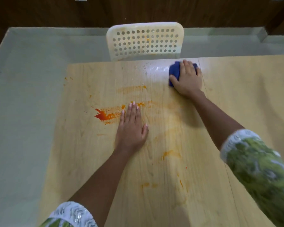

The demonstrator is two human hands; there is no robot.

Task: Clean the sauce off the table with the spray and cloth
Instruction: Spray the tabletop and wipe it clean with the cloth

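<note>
Right hand grips cloth; left hand flat.

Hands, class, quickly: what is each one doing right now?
Left hand: open, flat on the table beside the sauce.
Right hand: pressing the cloth, fingers curled over it.

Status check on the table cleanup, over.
Right hand presses blue cloth at table's far edge. Left hand flat beside red sauce splat. Orange smears remain. Spray not visible.
</note>
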